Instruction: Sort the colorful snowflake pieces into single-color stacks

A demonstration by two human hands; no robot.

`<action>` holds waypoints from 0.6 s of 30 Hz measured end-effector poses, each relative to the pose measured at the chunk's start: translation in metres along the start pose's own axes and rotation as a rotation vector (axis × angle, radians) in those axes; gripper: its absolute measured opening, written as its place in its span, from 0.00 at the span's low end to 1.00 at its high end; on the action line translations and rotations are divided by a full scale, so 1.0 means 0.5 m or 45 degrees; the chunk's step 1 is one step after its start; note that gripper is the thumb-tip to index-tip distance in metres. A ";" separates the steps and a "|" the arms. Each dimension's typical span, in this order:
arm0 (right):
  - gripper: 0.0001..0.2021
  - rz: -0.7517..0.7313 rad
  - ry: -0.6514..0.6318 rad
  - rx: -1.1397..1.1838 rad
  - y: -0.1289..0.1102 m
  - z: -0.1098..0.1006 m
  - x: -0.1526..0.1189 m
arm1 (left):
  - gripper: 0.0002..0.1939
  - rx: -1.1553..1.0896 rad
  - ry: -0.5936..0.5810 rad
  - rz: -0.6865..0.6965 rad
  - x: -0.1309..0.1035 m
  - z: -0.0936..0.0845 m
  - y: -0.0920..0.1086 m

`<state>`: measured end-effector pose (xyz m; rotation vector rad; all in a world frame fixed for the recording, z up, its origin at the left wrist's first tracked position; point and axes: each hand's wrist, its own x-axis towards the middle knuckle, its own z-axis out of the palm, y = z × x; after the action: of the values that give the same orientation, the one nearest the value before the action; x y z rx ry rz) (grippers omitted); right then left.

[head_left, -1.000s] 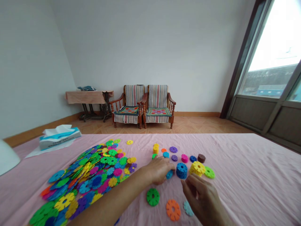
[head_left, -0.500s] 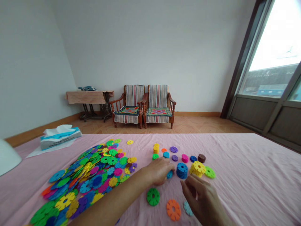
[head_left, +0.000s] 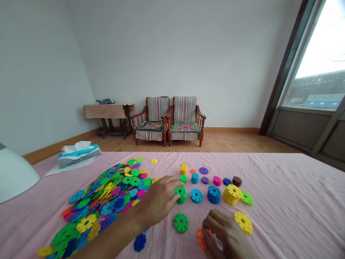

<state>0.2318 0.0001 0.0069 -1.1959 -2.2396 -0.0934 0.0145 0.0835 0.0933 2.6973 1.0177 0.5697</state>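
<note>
My left hand [head_left: 160,198] reaches in from the left, fingers apart, thumb and fingertips beside a stack of green notched discs [head_left: 182,194]. It holds nothing that I can see. Low in the view, my right hand [head_left: 228,232] has its fingers curled down over a pale blue notched disc [head_left: 217,242], mostly hidden by them. An orange disc [head_left: 201,239] lies partly under that hand's fingers. Around the hands are a single green disc [head_left: 181,223], a light blue disc [head_left: 196,196], a blue stack [head_left: 214,195], a yellow stack [head_left: 232,194] and a yellow disc [head_left: 243,223].
A large mixed heap of discs [head_left: 113,194] spreads over the left of the pink cloth [head_left: 291,201]. Smaller discs and stacks, such as a pink stack [head_left: 217,180], stand in a row farther back. A tissue box [head_left: 79,156] and a white rounded object [head_left: 16,176] are far left.
My left hand has moved left, off the light blue disc, to beside the green stack. My right hand has come down over the pale blue disc, uncovering the yellow disc. The view has turned slightly left.
</note>
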 end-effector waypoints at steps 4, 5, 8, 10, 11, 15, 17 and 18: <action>0.10 -0.051 -0.046 -0.011 -0.010 0.005 0.003 | 0.12 0.110 0.017 -0.225 -0.047 -0.029 -0.074; 0.10 -0.053 -0.041 -0.014 -0.012 0.005 0.004 | 0.11 0.137 0.028 -0.271 -0.055 -0.037 -0.098; 0.10 -0.069 -0.007 -0.005 -0.013 0.003 0.004 | 0.13 0.220 0.060 -0.378 -0.074 -0.058 -0.178; 0.10 -0.076 0.003 0.001 -0.011 0.001 0.002 | 0.14 0.266 0.055 -0.418 -0.085 -0.064 -0.228; 0.10 -0.072 0.000 0.001 -0.009 0.001 0.001 | 0.15 0.283 0.042 -0.431 -0.090 -0.063 -0.250; 0.10 -0.018 -0.028 -0.025 0.000 0.004 -0.007 | 0.16 0.341 0.015 -0.462 -0.098 -0.045 -0.310; 0.10 -0.013 -0.028 -0.021 0.003 0.005 -0.009 | 0.15 0.367 0.017 -0.471 -0.097 -0.033 -0.325; 0.10 -0.017 -0.026 -0.018 0.005 0.005 -0.009 | 0.15 0.377 0.018 -0.476 -0.097 -0.028 -0.330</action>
<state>0.2343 -0.0012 0.0018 -1.1948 -2.2684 -0.1025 -0.1221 0.1743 0.0397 2.6333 1.6761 0.3912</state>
